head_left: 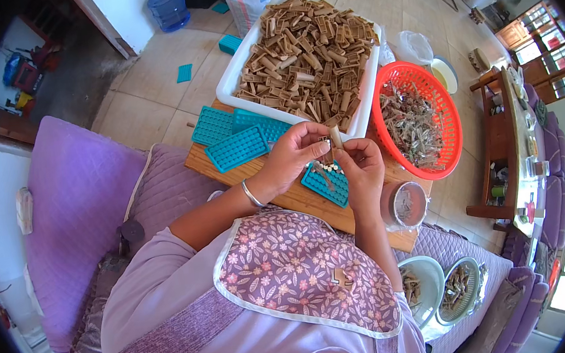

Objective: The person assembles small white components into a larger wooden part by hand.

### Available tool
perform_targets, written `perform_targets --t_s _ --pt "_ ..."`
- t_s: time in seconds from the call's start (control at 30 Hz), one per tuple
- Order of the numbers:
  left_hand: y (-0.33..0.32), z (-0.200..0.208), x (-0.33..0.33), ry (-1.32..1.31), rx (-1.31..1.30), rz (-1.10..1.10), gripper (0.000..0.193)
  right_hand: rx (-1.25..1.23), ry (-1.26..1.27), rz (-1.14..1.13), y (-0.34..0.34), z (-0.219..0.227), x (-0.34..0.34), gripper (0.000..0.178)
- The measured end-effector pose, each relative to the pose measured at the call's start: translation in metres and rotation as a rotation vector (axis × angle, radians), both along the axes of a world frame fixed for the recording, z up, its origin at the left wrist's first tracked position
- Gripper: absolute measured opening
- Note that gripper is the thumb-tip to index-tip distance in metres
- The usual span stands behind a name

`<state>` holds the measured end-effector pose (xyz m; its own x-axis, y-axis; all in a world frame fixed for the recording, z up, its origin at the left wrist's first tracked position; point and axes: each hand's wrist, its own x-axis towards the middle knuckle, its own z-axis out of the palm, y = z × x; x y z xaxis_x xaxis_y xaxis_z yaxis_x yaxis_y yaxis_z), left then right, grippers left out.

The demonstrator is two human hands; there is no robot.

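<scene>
Both hands meet over the front of a wooden table, fingers pinched closed. My left hand (297,153) grips a small brown piece at its fingertips; its exact form is partly hidden. Between the thumb and fingers of my right hand (362,168) is a pale tan, rolled piece (336,137), close against the left fingertips. Just below them lies a teal tray with small compartments (336,194), with small white bits and a thin clear strip over its upper part. Beyond the hands, a white tub (228,87) is heaped with brown curved pieces (312,53).
More teal trays (236,149) lie left on the wooden table (204,162). At right are a red basket (454,124) of clear-wrapped pieces and a round container (393,210). Two pale green basins (427,271) sit lower right. A blue water jug (168,10) stands far left.
</scene>
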<state>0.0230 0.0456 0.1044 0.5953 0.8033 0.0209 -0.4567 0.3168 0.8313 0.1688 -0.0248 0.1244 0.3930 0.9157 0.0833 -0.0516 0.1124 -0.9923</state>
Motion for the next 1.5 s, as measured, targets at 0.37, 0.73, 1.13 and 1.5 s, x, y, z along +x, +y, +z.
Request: perform_targets --t_s 0.37,0.73,1.13,1.5 --pt "-0.015 -0.021 -0.026 0.105 -0.227 0.050 0.022 0.076 -0.947 0.021 0.162 0.004 0.046 0.013" --pt "0.009 -0.024 -0.062 0.160 -0.180 0.202 0.019 -0.296 -1.334 -0.003 0.256 -0.012 0.006 0.014" --pt "0.007 -0.010 -0.019 -0.028 -0.073 0.043 0.024 -0.123 0.070 0.203 0.015 -0.015 -0.007 0.030" --pt "-0.017 -0.022 -0.002 -0.018 0.143 0.020 0.035 0.004 -0.295 -0.008 -0.039 0.002 -0.027 0.027"
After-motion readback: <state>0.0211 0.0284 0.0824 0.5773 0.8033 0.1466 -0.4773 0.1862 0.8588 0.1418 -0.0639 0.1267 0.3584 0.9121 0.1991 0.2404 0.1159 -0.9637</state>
